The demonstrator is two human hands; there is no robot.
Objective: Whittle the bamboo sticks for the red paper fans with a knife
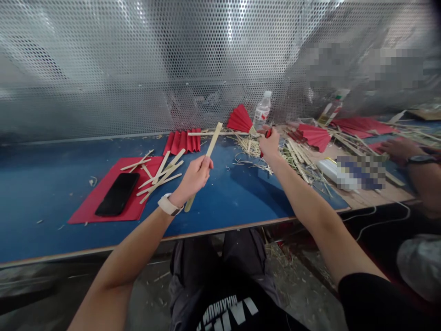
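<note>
My left hand (197, 175) is closed around a flat pale bamboo strip (214, 139), held at a slant above the blue table. The strip's lower end shows below the hand. My right hand (270, 143) is closed on a red-handled tool (268, 133), mostly hidden by the fingers, so I cannot tell its kind. It is over a pile of thin shavings (253, 148), near a red pleated paper fan (240, 118). Left of my left hand, several short bamboo strips (161, 177) lie crossed on the table and on red paper (127, 216).
A black phone (117, 194) lies on the red paper. Pleated red paper (181, 142) sits by the perforated metal wall (138, 69). A water bottle (262, 110) stands behind my right hand. At the right are split bamboo pieces (298, 154), a red fan (313, 136) and another person's hand (401, 148).
</note>
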